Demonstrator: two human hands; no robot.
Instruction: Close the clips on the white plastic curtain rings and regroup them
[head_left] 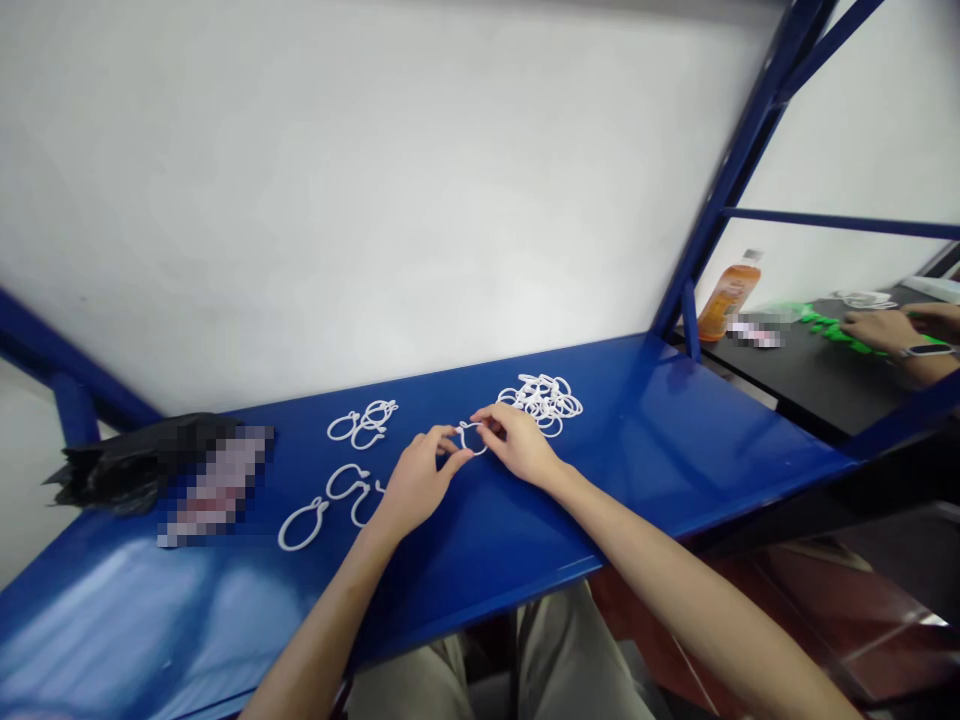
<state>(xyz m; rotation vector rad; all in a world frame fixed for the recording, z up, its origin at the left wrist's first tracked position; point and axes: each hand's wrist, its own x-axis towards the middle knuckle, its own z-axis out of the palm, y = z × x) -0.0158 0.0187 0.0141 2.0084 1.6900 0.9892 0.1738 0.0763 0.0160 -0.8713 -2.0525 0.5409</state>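
Observation:
Between my two hands is a white plastic ring [477, 452], shaped like a shower curtain ring. The thumb and fingertips of my left hand [422, 478] close on its left side. My right hand [519, 442] pinches its upper right part. Just beyond my right hand lies a pile of similar white rings [555, 402]. Several more rings [301, 526] are spread to the left of my left hand, some with a visible gap in the loop. One ring there is partly hidden behind my left hand.
The blue table [645, 450] stands against a white wall. A black plastic bag [120, 465] and a blurred-out packet [217, 485] lie at its left. On a dark table at right are an orange drink bottle [731, 295], green pieces [832, 328] and another person's hands [881, 330].

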